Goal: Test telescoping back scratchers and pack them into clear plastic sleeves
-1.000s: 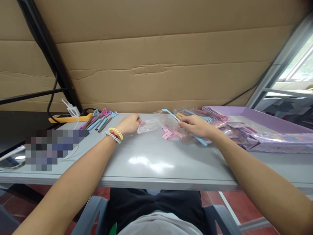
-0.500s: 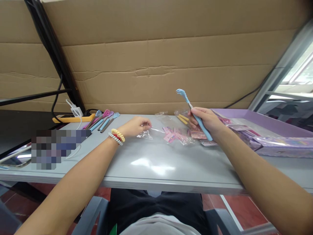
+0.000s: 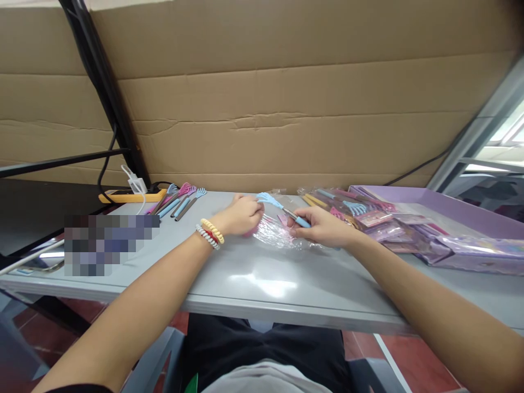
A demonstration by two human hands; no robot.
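While my right hand [image 3: 319, 226] grips a blue scratcher [image 3: 275, 202] by its handle, the tool slants over the middle of the table [image 3: 245, 278], clawed head toward the left edge, metal shaft exposed between head and handle. My left hand [image 3: 244, 214], with coiled bands [image 3: 210, 233] at its wrist, has its fingers curled just beside that head; whether they pinch anything, I cannot tell from the head view. Clear film [image 3: 272, 233] lies crumpled below and between both hands, and a pink tag [image 3: 283, 219] shows near the right fingertips. Near the back left corner, I note loose scratchers [image 3: 168, 207] with blue and pink heads, lying beside a yellow power strip [image 3: 153, 195]. Toward the back right corner, bagged scratchers [image 3: 355, 207] lie next to a purple tray [image 3: 462, 215], which reaches along the right part of the table. Cardboard [image 3: 286, 109] rises behind the back edge.
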